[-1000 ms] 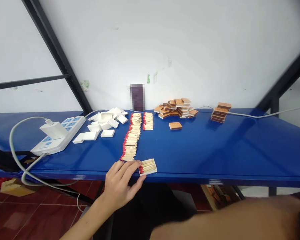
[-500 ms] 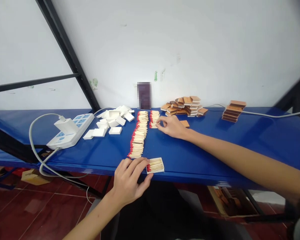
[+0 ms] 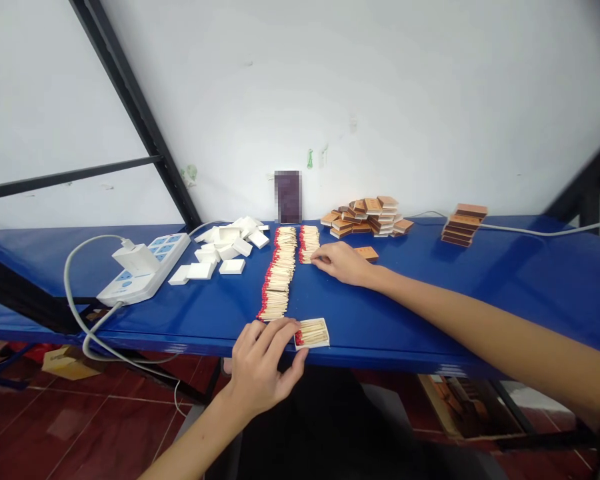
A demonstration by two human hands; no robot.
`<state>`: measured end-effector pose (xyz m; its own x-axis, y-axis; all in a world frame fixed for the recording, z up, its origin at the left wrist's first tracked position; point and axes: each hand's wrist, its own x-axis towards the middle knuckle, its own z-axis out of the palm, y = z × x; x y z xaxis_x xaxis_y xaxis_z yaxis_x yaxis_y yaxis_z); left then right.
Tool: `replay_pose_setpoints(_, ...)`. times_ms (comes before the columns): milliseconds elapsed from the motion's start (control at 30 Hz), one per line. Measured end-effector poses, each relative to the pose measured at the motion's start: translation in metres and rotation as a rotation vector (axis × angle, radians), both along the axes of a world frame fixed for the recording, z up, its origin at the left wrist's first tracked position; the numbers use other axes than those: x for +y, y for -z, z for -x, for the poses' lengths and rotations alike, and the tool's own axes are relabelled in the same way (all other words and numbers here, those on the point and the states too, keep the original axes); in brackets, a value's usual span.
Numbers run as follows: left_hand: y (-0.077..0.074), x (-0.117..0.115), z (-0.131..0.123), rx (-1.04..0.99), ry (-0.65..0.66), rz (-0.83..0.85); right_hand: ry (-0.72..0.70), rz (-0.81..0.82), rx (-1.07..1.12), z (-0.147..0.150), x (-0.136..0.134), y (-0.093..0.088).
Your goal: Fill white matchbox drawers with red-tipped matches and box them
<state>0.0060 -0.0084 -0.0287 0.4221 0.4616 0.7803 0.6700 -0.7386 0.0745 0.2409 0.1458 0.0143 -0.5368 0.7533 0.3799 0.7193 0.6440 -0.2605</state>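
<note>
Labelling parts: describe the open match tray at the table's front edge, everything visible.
The match tray is a small, shallow white tray, seemingly cardboard, open on top and lying flat at the front edge of the blue table. Red-tipped matches fill it, heads toward the left. The left hand holds its left end, fingers above, thumb at the near side.

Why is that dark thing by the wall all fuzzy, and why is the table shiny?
Head view: the dark card by the wall is blurred into squares; the glossy blue table reflects the pale wall; the right edge looks smeared.
</note>
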Motion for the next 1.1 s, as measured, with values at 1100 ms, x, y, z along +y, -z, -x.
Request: replay_pose_setpoints(1100,0.001,0.001,0.004,0.102,-0.004,-0.083,-0.237,0.047,-0.053,-0.009,-0.028,-0.017)
